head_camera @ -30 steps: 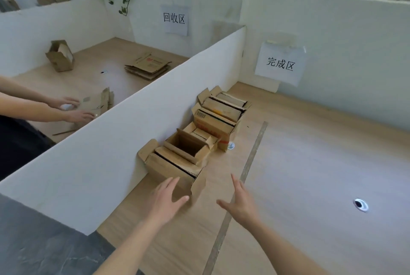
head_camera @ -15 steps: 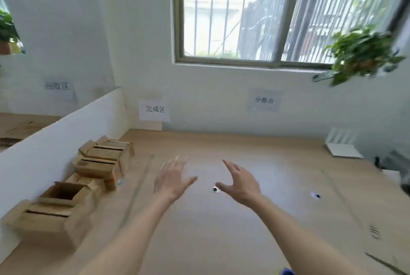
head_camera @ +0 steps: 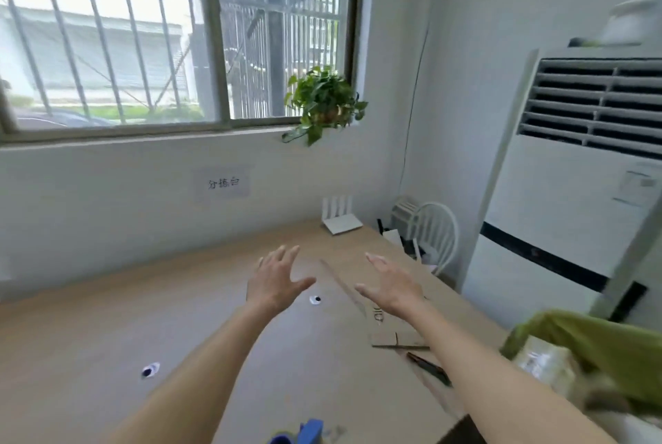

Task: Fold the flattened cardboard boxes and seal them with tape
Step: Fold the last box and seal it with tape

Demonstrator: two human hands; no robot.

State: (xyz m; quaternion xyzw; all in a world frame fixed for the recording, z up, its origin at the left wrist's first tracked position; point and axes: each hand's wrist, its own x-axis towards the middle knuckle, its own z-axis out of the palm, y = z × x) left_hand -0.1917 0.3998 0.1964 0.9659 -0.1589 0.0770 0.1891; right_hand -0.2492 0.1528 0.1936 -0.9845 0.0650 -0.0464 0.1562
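Both my hands are raised over the wooden table (head_camera: 107,329) with fingers spread and nothing in them. My left hand (head_camera: 276,280) hovers near the table's middle. My right hand (head_camera: 392,287) hovers above a flattened cardboard box (head_camera: 388,321) that lies flat at the table's right side, partly hidden by my right forearm. A blue tape dispenser (head_camera: 304,434) shows at the bottom edge, cut off by the frame. The folded boxes are out of view.
A dark pen-like tool (head_camera: 428,368) lies near the table's right edge. A white router (head_camera: 340,219) stands at the back. A tall white air conditioner (head_camera: 566,192), a white chair (head_camera: 435,234) and a green bag (head_camera: 587,347) stand to the right. Two cable holes (head_camera: 315,299) dot the tabletop.
My view has swung right, away from the row of folded boxes by the white divider toward the window and air conditioner. Both hands stay raised and spread, now over the flattened cardboard.
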